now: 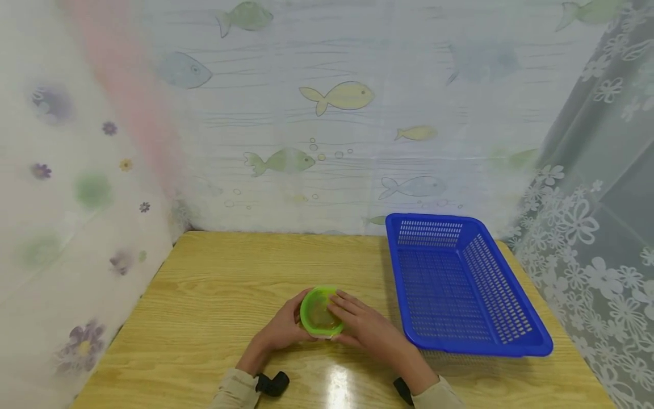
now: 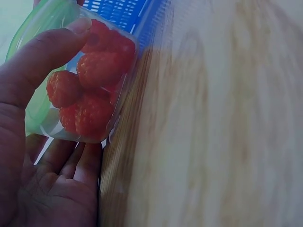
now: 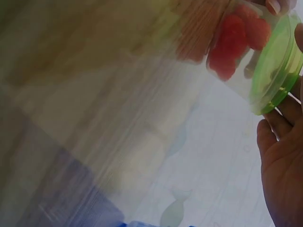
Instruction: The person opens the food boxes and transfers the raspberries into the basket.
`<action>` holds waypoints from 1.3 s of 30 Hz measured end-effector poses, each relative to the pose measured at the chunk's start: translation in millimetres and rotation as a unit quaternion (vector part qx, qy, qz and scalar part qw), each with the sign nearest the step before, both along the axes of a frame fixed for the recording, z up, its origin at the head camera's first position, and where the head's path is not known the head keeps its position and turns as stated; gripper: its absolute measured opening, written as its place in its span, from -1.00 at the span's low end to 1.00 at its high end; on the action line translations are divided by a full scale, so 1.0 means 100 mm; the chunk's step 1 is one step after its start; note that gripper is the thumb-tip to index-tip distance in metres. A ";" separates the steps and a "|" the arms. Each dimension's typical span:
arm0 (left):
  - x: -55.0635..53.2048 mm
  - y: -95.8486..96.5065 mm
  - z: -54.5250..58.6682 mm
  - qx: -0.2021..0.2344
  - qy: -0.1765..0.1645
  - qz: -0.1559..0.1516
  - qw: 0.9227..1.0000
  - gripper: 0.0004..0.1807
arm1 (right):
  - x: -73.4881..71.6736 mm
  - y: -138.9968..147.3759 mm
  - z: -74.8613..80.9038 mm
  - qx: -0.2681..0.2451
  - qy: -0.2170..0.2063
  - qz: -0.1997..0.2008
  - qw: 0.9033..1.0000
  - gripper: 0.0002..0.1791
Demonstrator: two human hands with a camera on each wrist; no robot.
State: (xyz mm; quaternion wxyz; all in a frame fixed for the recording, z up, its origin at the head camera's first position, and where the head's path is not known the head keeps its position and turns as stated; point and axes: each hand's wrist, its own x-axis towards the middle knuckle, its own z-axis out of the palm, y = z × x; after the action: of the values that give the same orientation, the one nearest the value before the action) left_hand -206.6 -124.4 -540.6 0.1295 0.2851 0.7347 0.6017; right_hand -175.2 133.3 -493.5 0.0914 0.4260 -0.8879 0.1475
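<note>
My left hand (image 1: 282,328) grips a small clear plastic container (image 2: 90,137) from its left side. In the left wrist view its thumb lies along the side and its fingers reach beneath. Several red, bumpy fruits (image 2: 97,68) show through the clear wall. A round bright-green lid (image 1: 319,311) sits on top. The straight fingers of my right hand (image 1: 375,335) rest over the lid's right half, with the thumb low by the near rim. In the right wrist view those fingertips touch the edge of the lid, opposite the red fruits.
To the right, a blue perforated plastic basket (image 1: 444,284) stands on the wooden table (image 1: 230,267), close to my right forearm. A fish-patterned curtain (image 1: 332,142) hangs behind the table. Other patterned curtains (image 1: 102,199) enclose the sides.
</note>
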 end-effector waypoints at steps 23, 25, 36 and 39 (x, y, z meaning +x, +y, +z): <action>-0.01 -0.03 -0.01 0.005 0.001 -0.028 1.000 -0.01 | -0.08 -0.10 0.06 0.013 -0.062 0.015 0.998 -0.28; 0.00 -0.03 0.01 0.004 0.001 -0.029 1.000 -0.02 | -0.09 -0.10 0.05 0.017 -0.044 0.017 0.999 -0.27; 0.01 -0.03 0.02 0.004 -0.005 -0.026 1.000 0.02 | -0.08 -0.09 0.00 -0.006 0.023 0.015 1.000 -0.31; 0.01 -0.03 0.02 0.003 -0.007 -0.024 1.000 0.03 | -0.07 -0.09 0.01 -0.030 0.015 0.009 0.999 -0.34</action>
State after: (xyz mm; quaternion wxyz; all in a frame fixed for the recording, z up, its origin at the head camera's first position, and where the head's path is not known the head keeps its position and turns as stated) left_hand -205.9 -127.0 -538.7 0.1482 0.2989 0.7247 0.6029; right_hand -181.9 124.3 -492.4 0.1165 0.4327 -0.8779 0.1686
